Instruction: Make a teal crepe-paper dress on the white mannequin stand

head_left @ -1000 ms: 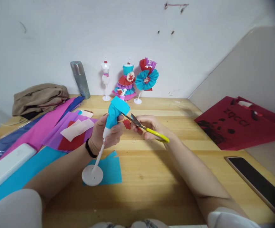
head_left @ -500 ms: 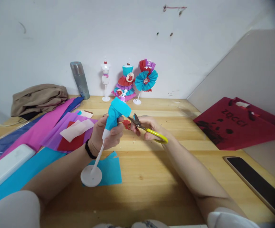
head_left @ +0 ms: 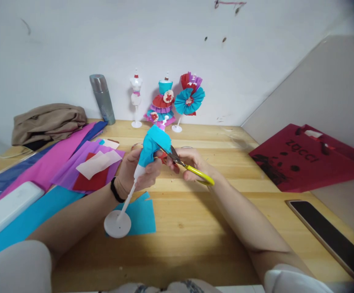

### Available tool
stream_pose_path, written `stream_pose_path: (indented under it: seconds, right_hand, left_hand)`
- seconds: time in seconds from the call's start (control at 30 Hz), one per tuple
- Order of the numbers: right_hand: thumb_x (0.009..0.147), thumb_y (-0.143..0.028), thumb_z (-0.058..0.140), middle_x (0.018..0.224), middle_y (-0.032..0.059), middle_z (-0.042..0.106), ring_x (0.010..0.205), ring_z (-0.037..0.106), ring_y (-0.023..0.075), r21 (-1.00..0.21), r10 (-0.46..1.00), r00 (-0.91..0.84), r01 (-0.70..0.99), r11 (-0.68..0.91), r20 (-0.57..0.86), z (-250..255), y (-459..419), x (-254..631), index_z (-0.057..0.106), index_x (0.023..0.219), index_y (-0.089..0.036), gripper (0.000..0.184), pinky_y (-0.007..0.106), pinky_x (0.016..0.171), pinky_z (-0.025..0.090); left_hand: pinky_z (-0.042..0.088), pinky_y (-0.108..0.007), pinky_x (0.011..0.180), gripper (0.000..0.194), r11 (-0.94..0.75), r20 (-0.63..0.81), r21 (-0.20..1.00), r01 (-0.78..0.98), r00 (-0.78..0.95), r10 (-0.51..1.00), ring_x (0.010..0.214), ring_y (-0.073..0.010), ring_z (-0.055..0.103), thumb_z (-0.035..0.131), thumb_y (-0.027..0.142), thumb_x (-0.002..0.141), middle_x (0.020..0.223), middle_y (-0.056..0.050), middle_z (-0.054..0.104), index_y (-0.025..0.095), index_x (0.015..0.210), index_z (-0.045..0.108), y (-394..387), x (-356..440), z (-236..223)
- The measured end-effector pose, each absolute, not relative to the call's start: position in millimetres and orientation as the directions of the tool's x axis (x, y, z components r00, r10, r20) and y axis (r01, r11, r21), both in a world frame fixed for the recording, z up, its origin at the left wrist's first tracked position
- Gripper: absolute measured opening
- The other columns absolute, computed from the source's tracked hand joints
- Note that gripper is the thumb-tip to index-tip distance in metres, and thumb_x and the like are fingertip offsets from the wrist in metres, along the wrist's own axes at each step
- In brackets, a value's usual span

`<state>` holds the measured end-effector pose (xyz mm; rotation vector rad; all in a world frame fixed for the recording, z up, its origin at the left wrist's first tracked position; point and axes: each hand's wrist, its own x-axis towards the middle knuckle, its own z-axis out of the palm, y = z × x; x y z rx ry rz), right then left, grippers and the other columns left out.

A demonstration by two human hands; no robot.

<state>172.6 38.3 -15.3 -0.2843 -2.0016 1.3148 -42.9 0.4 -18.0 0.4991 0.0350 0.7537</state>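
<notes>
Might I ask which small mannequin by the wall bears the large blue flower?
The rightmost mannequin, with red and purple ruffles; the middle one has smaller flowers, the leftmost none.

The left hand [head_left: 126, 174] grips a tilted white mannequin [head_left: 137, 172], its top wrapped in turquoise material [head_left: 148, 150]. Right of the mannequin, the right hand [head_left: 192, 158] holds yellow-handled scissors [head_left: 196, 171]. A flask [head_left: 103, 99] stands behind the mannequin, to the left.

Blue wrap [head_left: 148, 149], yellow-handled scissors [head_left: 192, 168], white mannequin stand [head_left: 117, 224], black-patterned red bag [head_left: 313, 162]
</notes>
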Motion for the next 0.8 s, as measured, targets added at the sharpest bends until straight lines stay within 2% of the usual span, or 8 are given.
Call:
stream_pose_path:
  seconds: [0.23, 0.43, 0.57, 0.8]
  right_hand:
    - [0.071, -0.071, 0.079, 0.075, 0.0008, 0.058, 0.067, 0.051, 0.0121, -0.878, 0.560, -0.714, -0.166, 0.448, 0.421, -13.8, 38.5, 172.7, 0.068, 0.089, -0.015, 0.060, 0.025, 0.060, 0.042]
    - [0.069, -0.070, 0.081, 0.071, -0.0016, 0.056, 0.059, 0.046, 0.0102, -0.895, 0.585, -0.710, -0.150, 0.419, 0.393, -15.3, 39.1, 174.7, 0.068, 0.090, -0.015, 0.060, 0.025, 0.056, 0.039]
    - [0.068, -0.070, 0.082, 0.070, -0.0016, 0.055, 0.062, 0.046, 0.0109, -0.895, 0.601, -0.695, -0.142, 0.422, 0.394, -15.7, 38.0, 174.7, 0.068, 0.088, -0.016, 0.060, 0.025, 0.058, 0.039]
    - [0.068, -0.068, 0.083, 0.070, -0.0018, 0.056, 0.059, 0.049, 0.0100, -0.884, 0.599, -0.687, -0.141, 0.445, 0.411, -14.3, 38.6, 176.6, 0.068, 0.084, -0.016, 0.057, 0.025, 0.056, 0.038]
  left_hand:
    - [0.021, -0.019, 0.025, 0.033, 0.588, 0.050, 0.490, -0.643, 0.694, 0.718, 0.028, -0.0080, 0.034, 0.049, 0.038, 0.092, 0.054, 0.001, 0.050, 0.014, 0.086, 0.070, -0.8, -42.4, -15.5]
    - [0.018, -0.020, 0.026, 0.045, 0.598, 0.035, 0.489, -0.635, 0.699, 0.714, 0.029, -0.0092, 0.033, 0.040, 0.044, 0.097, 0.054, 0.000, 0.048, 0.013, 0.085, 0.071, -0.1, -42.6, -18.3]
    - [0.019, -0.020, 0.027, 0.043, 0.607, 0.043, 0.481, -0.633, 0.708, 0.705, 0.030, -0.0083, 0.034, 0.044, 0.045, 0.096, 0.055, 0.000, 0.049, 0.013, 0.088, 0.071, 1.3, -43.2, -20.7]
    - [0.024, -0.019, 0.026, 0.027, 0.602, 0.083, 0.489, -0.631, 0.721, 0.688, 0.032, -0.0086, 0.039, 0.058, 0.035, 0.087, 0.056, 0.001, 0.053, 0.012, 0.090, 0.072, 1.1, -43.5, -18.7]
